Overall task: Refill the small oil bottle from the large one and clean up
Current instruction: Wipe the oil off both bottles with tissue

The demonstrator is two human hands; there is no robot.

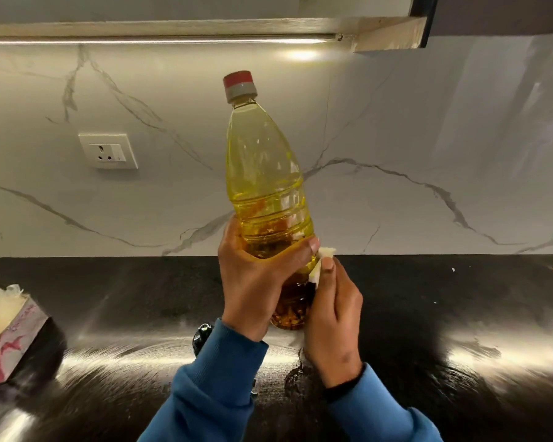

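- 2 hands are holding 1 large oil bottle (265,173) in the air above the middle of the black counter (428,314), in front of the marble backsplash (396,138).
- The left hand (253,279) is gripping the bottle's lower half, fingers wrapping round it; the bottle is standing nearly upright, tilting slightly, with its red and grey cap (240,86) on.
- The right hand (332,311) is pinching a small white tissue (321,263) and pressing it against the bottle's lower right side.
- Both sleeves (221,378) are blue.
- A tissue box (10,333) is sitting near the counter's left edge, well apart from the hands.
- A small dark object (201,336) is lying on the counter just beside the left wrist; what it is cannot be told.
- The counter's right half, toward its back edge, is lying open, bearing only a few pale specks.
- A wall socket (108,151) is sitting on the backsplash, left of the bottle.
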